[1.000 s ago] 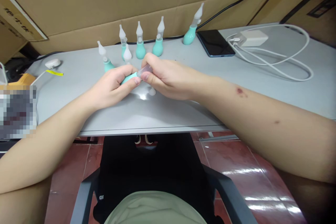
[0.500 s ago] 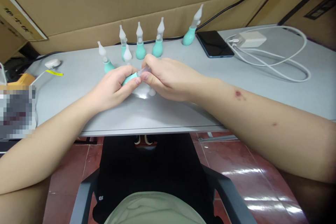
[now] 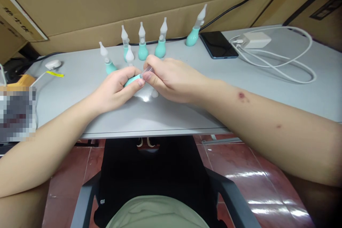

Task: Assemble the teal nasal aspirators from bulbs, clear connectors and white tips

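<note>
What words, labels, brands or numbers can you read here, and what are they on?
Nothing reads clearly.
Dark handwriting on the tan board at left: too blurred to read.
White lettering on the black fabric: too small to read.
Yellow tag: too small to tell if it is printed.

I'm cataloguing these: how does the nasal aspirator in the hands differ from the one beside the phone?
The held aspirator lies nearly sideways; the standing aspirator beside the phone leans right. The standing aspirator has a pointed white tip; the held aspirator shows none, though the right hand may hide one. Both have a teal bulb and see-through tube.
</note>
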A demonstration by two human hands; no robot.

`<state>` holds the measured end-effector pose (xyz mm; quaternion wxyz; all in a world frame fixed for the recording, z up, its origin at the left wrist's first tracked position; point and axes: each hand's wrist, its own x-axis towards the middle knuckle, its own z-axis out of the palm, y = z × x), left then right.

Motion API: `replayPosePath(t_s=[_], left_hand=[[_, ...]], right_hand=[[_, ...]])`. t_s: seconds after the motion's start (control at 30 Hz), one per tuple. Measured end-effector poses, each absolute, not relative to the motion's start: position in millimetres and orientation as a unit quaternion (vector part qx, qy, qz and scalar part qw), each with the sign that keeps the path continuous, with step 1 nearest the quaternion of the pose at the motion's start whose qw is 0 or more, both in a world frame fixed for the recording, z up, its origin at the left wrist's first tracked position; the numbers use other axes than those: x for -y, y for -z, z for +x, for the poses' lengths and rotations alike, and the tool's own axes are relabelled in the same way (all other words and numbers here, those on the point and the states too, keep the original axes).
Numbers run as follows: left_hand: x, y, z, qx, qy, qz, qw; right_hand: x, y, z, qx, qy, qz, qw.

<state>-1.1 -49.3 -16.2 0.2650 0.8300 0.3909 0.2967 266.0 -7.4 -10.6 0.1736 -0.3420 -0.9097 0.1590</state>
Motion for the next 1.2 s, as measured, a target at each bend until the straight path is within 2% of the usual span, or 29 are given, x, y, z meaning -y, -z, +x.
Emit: replayPosePath(t_s=[0.3,0.57,0.73,1.03,1.2], left_hand=[[48.7,14.8,5.0,-0.397,-0.313,0.816,0.281],[52.7,12.5,10.4,-0.402,-0.328,0.792,0.321],[51.7,14.8,8.9,-0.415,-0.348,0.772,0.332],[42.0,14.3,-5.0,-0.400,-0.316,0.817,0.270],[41.0,7.5,-5.0,-0.402,-0.320,0.815,0.266]], right_hand=[[19.3,-8.5,251.9,0.909,-0.087,-0.398,0.092],[21.9,-8.4,253.8,0.894,-0.136,-0.402,0.142],[21.5,-1.1,254.7,0.898,-0.121,-0.390,0.162],[12.7,13.8,260.1,0.924,-0.085,-0.320,0.190],[11.9,2.5,269.4,0.916,-0.136,-0.321,0.199]])
